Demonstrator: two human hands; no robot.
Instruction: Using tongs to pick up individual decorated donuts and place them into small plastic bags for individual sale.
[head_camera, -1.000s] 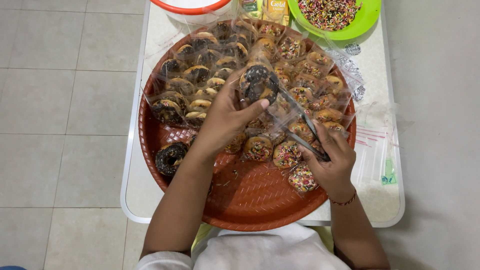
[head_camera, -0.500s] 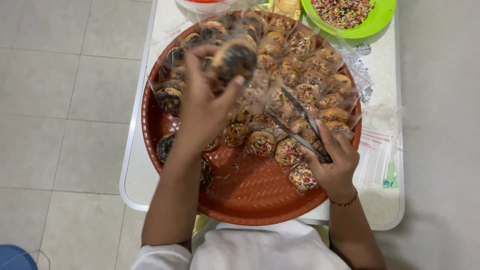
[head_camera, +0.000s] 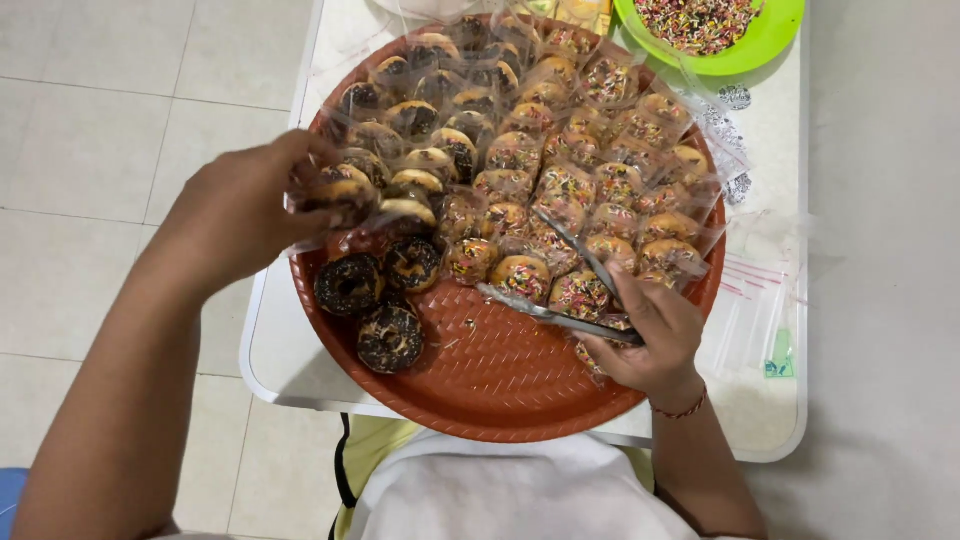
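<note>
A round red-brown tray (head_camera: 500, 380) on a small white table (head_camera: 770, 420) holds several small donuts, most in clear plastic bags (head_camera: 560, 150). My left hand (head_camera: 240, 205) is at the tray's left rim, shut on a bagged chocolate-topped donut (head_camera: 345, 195) set against the row of bagged ones. Three unbagged chocolate donuts (head_camera: 385, 335) lie just below it on the tray. My right hand (head_camera: 650, 335) grips metal tongs (head_camera: 560, 300) at the tray's right side, their tips pointing left over the sprinkled donuts.
A green bowl of coloured sprinkles (head_camera: 715, 30) stands at the table's far right corner. Empty clear bags (head_camera: 760, 310) lie on the table right of the tray. Pale floor tiles (head_camera: 110, 130) surround the table; my white shirt (head_camera: 500, 500) is at the near edge.
My left hand carried the bagged chocolate donut from above the tray's middle leftward and down to the left rim. The right hand with the tongs barely moved.
</note>
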